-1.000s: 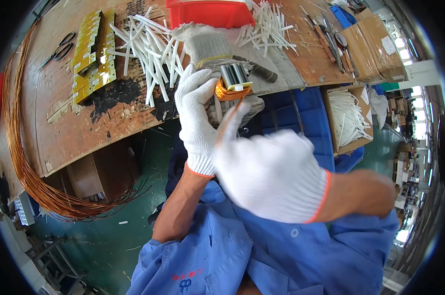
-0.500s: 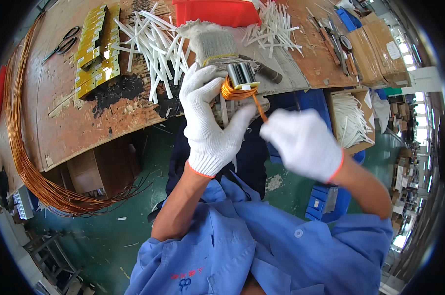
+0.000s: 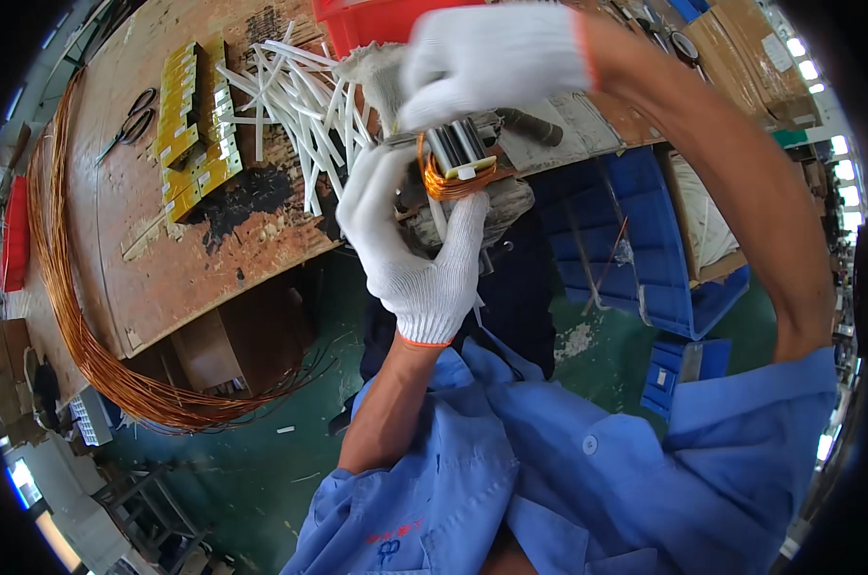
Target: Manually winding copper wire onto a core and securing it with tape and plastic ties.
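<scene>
My left hand (image 3: pixel 410 244), in a white knitted glove, grips a copper wire coil (image 3: pixel 453 184) above the bench's front edge. Its thumb presses the near side while the fingers curl round the left. Inside the windings sits a pale bobbin with dark grey bars (image 3: pixel 458 144) standing up from it. My right hand (image 3: pixel 496 59), gloved too, is raised beyond the coil with its fingers curled. An orange-brown strand rises from the coil's left side toward that hand; the glove hides where it is pinched.
White tubes (image 3: pixel 305 115), yellow terminal strips (image 3: pixel 199 144) and scissors (image 3: pixel 132 125) lie on the worn wooden bench (image 3: pixel 99 259). A long copper wire bundle (image 3: pixel 99 364) hangs over its left edge. A red bin (image 3: pixel 362 21) stands behind; a blue crate (image 3: pixel 616 240) is at right.
My right hand has swung from the coil's near right side up and over to its far side, the forearm now crossing the right. The left hand keeps its hold on the coil.
</scene>
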The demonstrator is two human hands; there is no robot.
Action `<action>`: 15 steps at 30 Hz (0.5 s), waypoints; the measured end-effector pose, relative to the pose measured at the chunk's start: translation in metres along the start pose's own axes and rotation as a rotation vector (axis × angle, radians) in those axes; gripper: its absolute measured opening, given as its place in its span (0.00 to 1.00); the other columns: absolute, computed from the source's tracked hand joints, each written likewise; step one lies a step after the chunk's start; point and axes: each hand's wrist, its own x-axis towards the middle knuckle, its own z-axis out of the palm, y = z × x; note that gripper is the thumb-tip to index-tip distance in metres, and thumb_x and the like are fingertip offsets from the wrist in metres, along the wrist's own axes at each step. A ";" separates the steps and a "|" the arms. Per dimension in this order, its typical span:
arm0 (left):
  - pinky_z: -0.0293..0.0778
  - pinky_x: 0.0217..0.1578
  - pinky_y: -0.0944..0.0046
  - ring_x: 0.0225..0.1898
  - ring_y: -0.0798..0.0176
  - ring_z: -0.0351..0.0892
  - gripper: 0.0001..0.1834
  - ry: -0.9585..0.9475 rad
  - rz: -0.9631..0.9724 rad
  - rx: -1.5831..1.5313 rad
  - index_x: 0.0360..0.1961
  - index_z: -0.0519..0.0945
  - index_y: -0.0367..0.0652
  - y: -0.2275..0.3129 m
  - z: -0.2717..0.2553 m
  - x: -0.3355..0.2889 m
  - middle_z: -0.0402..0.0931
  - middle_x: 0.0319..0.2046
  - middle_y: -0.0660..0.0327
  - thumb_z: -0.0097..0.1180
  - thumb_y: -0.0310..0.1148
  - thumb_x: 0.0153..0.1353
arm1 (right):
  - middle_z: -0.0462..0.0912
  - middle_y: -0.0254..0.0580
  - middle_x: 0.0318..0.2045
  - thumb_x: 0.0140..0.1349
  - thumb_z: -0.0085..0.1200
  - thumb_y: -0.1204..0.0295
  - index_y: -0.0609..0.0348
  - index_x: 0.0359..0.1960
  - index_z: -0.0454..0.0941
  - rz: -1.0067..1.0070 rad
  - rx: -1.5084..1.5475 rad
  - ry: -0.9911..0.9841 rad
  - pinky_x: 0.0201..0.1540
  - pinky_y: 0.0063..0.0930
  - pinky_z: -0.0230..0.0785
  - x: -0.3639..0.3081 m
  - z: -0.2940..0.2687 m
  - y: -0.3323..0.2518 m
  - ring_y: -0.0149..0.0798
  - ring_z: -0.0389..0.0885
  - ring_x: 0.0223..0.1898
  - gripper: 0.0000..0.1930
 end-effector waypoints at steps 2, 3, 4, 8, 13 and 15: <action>0.69 0.74 0.46 0.71 0.39 0.76 0.32 -0.186 0.109 0.184 0.62 0.84 0.35 -0.002 -0.015 0.008 0.80 0.64 0.45 0.82 0.25 0.55 | 0.71 0.29 0.18 0.80 0.58 0.61 0.61 0.26 0.80 0.179 0.414 0.150 0.27 0.31 0.62 -0.047 0.024 0.002 0.25 0.66 0.21 0.22; 0.68 0.76 0.45 0.72 0.40 0.76 0.32 -0.187 0.092 0.161 0.62 0.85 0.35 0.002 -0.012 0.008 0.82 0.64 0.47 0.81 0.24 0.55 | 0.76 0.30 0.20 0.80 0.57 0.64 0.63 0.29 0.82 0.164 0.388 0.201 0.29 0.30 0.68 -0.073 0.037 0.009 0.26 0.73 0.24 0.19; 0.68 0.76 0.45 0.73 0.40 0.76 0.32 -0.202 0.078 0.124 0.62 0.85 0.35 0.003 -0.010 0.007 0.82 0.64 0.46 0.81 0.24 0.55 | 0.77 0.37 0.19 0.78 0.59 0.63 0.63 0.26 0.82 0.194 0.507 0.414 0.31 0.37 0.68 -0.099 0.069 0.007 0.32 0.72 0.23 0.20; 0.69 0.74 0.45 0.72 0.40 0.76 0.31 -0.239 0.044 0.073 0.61 0.83 0.34 0.006 -0.004 0.005 0.81 0.64 0.46 0.81 0.24 0.56 | 0.80 0.39 0.27 0.66 0.61 0.68 0.53 0.34 0.81 0.163 -0.250 0.537 0.27 0.39 0.78 -0.144 0.132 -0.073 0.44 0.86 0.27 0.05; 0.70 0.72 0.46 0.71 0.39 0.75 0.34 -0.243 0.144 0.116 0.61 0.79 0.34 0.001 -0.004 0.011 0.77 0.63 0.45 0.83 0.28 0.56 | 0.85 0.39 0.28 0.59 0.63 0.70 0.58 0.36 0.83 0.230 -0.465 0.417 0.25 0.35 0.76 -0.117 0.108 -0.135 0.41 0.88 0.26 0.07; 0.71 0.72 0.46 0.70 0.40 0.75 0.35 -0.246 0.161 0.090 0.61 0.80 0.35 0.000 -0.008 0.014 0.78 0.63 0.45 0.85 0.30 0.54 | 0.88 0.43 0.31 0.56 0.64 0.68 0.61 0.34 0.86 0.151 -0.540 0.429 0.27 0.36 0.78 -0.095 0.094 -0.140 0.43 0.89 0.27 0.09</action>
